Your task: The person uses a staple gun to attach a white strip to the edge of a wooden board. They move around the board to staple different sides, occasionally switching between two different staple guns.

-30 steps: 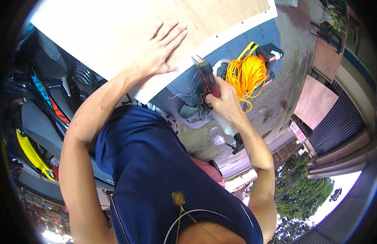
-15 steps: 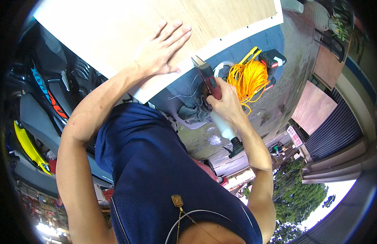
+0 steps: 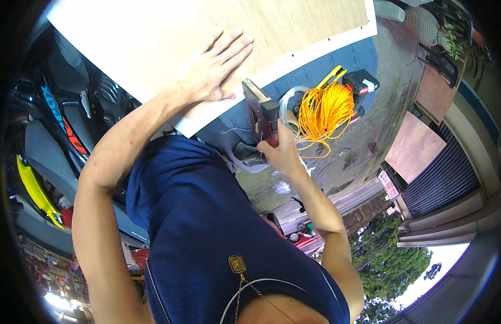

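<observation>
My left hand (image 3: 211, 70) lies flat on a large plywood board (image 3: 294, 27), its fingers spread near the white border. That border carries small dark marks along its edge. In my right hand (image 3: 283, 154) is a dark red and black staple gun (image 3: 268, 116), gripped by its handle. The gun's nose points at the board's near edge, close to my left thumb; whether it touches cannot be made out. Just right of the gun lies a tangled bundle of orange cord (image 3: 327, 110), beside a clear coil of tubing (image 3: 287, 102).
Under the board is a blue-grey cloth (image 3: 315, 65). A yellow-handled tool (image 3: 331, 77) and a black case (image 3: 361, 81) lie beyond the cord. A motorcycle (image 3: 61, 124) stands close on the left. Wooden panels (image 3: 415, 146) lean at the right.
My right hand has moved left and turned the staple gun, bringing its nose from beyond the board's edge in toward my left thumb. My left hand has stayed in place.
</observation>
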Available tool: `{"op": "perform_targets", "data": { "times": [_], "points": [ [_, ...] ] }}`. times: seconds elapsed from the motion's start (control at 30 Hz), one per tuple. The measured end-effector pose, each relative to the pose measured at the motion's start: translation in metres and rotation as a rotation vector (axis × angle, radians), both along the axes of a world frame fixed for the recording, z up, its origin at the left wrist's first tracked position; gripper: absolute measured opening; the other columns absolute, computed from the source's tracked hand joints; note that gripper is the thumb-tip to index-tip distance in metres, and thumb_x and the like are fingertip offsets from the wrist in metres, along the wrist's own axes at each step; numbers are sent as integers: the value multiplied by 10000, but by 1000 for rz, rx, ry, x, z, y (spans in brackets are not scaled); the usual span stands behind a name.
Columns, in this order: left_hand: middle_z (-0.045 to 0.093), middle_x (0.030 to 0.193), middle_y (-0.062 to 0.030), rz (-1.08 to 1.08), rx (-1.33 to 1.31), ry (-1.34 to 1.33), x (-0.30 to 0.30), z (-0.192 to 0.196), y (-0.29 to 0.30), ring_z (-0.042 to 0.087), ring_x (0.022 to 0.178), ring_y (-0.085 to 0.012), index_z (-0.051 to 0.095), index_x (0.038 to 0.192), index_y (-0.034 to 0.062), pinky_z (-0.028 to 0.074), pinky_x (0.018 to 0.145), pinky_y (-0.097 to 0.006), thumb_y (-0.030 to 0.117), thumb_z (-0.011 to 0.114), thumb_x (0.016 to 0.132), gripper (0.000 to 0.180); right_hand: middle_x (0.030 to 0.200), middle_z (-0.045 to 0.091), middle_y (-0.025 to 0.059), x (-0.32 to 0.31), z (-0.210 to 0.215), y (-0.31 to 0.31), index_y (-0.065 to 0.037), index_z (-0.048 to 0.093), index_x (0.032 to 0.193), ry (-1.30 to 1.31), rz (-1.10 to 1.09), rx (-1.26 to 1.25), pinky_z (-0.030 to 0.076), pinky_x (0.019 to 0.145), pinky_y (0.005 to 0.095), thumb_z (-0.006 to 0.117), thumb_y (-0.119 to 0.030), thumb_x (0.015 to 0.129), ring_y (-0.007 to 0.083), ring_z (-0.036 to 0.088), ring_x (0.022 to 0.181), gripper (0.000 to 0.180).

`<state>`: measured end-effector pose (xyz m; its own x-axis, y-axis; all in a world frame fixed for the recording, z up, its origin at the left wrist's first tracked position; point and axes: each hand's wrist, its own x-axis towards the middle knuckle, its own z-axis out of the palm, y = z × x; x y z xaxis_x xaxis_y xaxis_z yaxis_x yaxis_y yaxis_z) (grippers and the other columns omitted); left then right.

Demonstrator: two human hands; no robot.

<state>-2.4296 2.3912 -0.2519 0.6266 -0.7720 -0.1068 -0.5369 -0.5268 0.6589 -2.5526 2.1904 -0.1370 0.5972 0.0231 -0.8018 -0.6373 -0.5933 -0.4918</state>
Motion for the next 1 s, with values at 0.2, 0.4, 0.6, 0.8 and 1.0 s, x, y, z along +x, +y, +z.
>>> {"op": "perform_targets", "data": {
  "times": [0.2,0.4,0.6,0.8,1.0],
  "points": [
    [212,1516,-97,15,-20,-22,-3,-6,1,141,1416,-255,242,1442,54,95,1159,-455,466,790,534,1138,810,536,203,15,-5,-11,41,517,1026,-177,105,-29,431,682,404,602,-45,630,355,531,732,414],
    [223,1514,-97,28,-29,-64,-4,-10,0,158,1413,-261,270,1433,53,104,1159,-455,454,786,533,1113,912,572,231,2,-2,-19,50,513,1046,-182,208,-71,453,768,420,610,-44,638,391,573,853,429],
    [230,1512,-96,42,-30,-84,-6,-10,0,156,1414,-266,283,1428,51,103,1159,-458,450,771,530,1097,890,572,226,18,1,-9,39,519,1030,-184,220,-78,452,750,422,595,-40,645,390,569,825,400],
    [227,1514,-92,36,-22,-91,-5,-8,-1,152,1415,-265,281,1429,51,106,1158,-455,447,766,540,1087,833,560,220,27,3,-13,33,522,993,-169,276,-85,446,723,427,592,-46,640,390,563,786,368],
    [227,1515,-86,19,16,-93,-6,-7,-1,147,1416,-265,272,1432,50,108,1159,-451,443,759,558,1074,683,514,203,30,3,-11,-10,459,811,-205,233,-91,382,637,458,599,-91,630,393,489,668,243]
  ]
}}
